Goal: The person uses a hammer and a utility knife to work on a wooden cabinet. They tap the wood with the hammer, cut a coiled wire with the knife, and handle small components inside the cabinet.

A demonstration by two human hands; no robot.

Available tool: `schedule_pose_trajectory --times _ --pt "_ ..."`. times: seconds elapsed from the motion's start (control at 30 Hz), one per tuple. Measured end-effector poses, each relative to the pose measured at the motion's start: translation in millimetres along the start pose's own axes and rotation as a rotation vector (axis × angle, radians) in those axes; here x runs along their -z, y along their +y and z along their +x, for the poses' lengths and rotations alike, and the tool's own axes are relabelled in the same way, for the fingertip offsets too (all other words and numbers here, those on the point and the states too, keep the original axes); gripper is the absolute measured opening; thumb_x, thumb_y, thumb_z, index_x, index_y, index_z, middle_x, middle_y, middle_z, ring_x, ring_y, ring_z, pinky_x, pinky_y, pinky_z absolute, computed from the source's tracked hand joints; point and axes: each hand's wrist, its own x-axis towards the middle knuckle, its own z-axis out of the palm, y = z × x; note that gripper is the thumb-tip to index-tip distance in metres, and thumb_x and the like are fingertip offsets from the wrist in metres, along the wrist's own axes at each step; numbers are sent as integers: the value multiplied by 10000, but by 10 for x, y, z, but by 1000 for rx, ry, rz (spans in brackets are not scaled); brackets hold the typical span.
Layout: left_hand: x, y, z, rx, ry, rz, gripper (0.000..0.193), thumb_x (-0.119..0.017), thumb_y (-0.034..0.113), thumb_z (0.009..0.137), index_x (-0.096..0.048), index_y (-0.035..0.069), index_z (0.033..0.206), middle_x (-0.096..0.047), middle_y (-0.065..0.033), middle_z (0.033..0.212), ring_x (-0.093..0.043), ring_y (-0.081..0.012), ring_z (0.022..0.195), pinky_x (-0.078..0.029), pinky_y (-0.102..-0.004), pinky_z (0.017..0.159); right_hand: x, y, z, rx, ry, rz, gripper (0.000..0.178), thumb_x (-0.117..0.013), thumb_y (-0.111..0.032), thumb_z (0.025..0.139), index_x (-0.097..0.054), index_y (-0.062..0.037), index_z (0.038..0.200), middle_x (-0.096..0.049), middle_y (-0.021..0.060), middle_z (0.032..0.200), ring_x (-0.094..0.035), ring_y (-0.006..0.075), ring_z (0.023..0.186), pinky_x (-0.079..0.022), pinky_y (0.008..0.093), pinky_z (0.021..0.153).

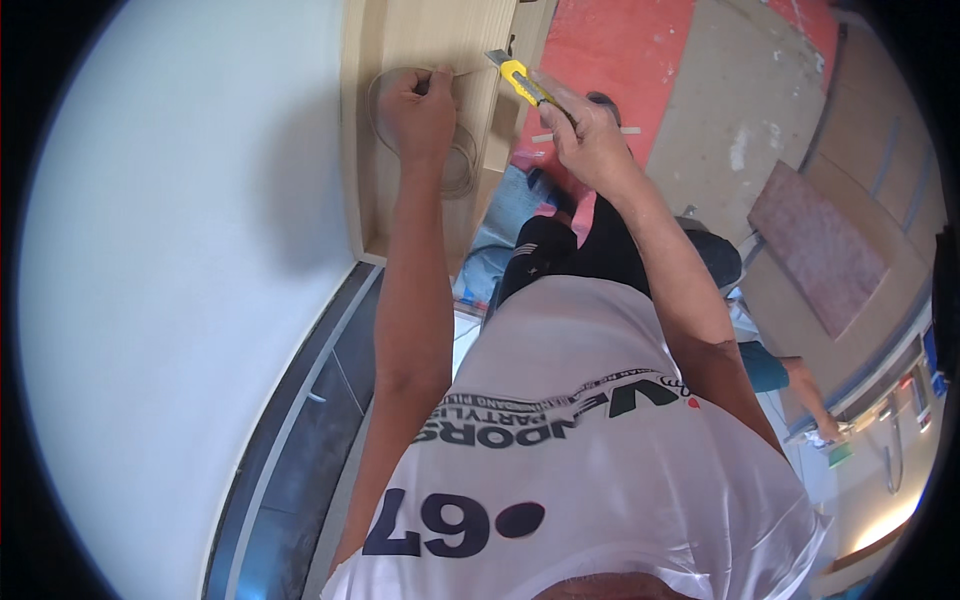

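My left hand (pixel 418 112) is closed, thumb and fingers pinching a thin wood-coloured strip that looks like edge banding. The strip loops round the hand, and its coil (pixel 460 172) rests inside a shallow pale wooden cabinet or frame (pixel 376 225). In my right hand (pixel 592 142) is a yellow snap-off utility knife (pixel 522 82), its blade out and pointing up and left. The blade tip is beside the far end of the strip, close to the edge of the wooden piece; whether they touch I cannot tell.
A white wall (pixel 190 200) stands on the left, with dark tiles (pixel 290 520) along its foot. Red and brown sheeting (pixel 620 50) covers the floor ahead. At the right lie a brownish board (pixel 818 248) and another person's arm (pixel 806 390), with a green thing by the hand.
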Motion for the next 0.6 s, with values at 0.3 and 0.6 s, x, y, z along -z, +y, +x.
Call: schedule_pose_trajectory --times 0.3,0.6 --pt "18 -167 53 -100 16 -25 231 -730 167 847 -697 -38 747 -636 -52 588 -549 -115 489 -437 -296 494 51 -111 -49 -184 -99 25 412 -534 -59 959 -556 -45 1370 -603 189 1335 -596 352 1212 -475 376 1020" --pt "133 -161 -1 -55 11 29 231 -730 170 848 -695 -41 760 -643 -65 599 -573 -123 510 -442 -307 505 -31 16 -83 19 -27 -17 399 -535 -67 965 -553 -17 1360 -586 193 1355 -586 343 1229 -464 370 1040"
